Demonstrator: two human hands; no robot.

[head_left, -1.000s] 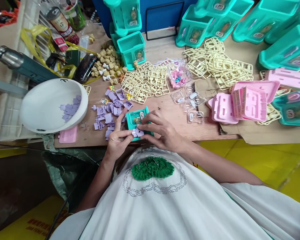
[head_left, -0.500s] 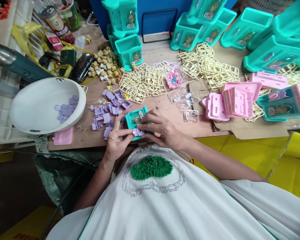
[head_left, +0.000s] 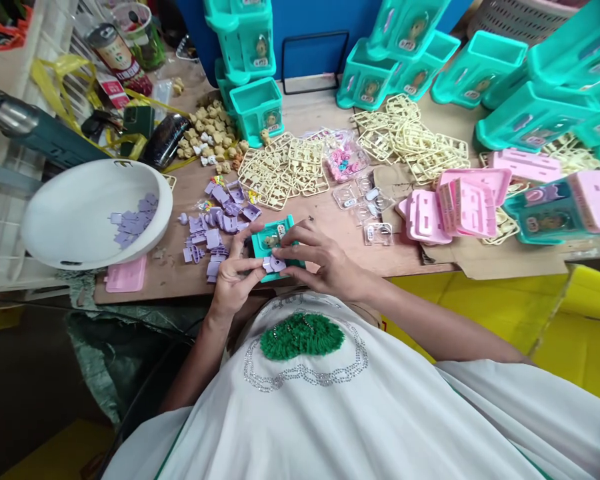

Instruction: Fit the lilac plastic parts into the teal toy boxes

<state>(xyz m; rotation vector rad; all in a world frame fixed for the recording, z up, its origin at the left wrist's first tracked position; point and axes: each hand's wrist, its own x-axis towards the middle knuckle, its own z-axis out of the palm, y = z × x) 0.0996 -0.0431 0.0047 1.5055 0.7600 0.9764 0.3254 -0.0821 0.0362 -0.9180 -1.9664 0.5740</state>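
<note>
A teal box with a small tan figure behind its window is held near the table's front edge, between both hands. Over its lower part is a small purple piece. My left hand pinches the purple piece from the left between thumb and finger, another finger resting along the box. From the right, my right hand closes its fingers on the same purple piece and lies across the box's right side. Just left of my left hand lies a pile of purple parts.
A white bowl with purple pieces stands left. Cream frames, tan figures, clear parts and pink trays lie across the table. Teal boxes are stacked behind. A bottle leans at far left.
The view has shifted slightly, so the things at the back and right appear a little lower and further left. Both hands keep nearly the same hold on the purple piece, which shows slightly more.
</note>
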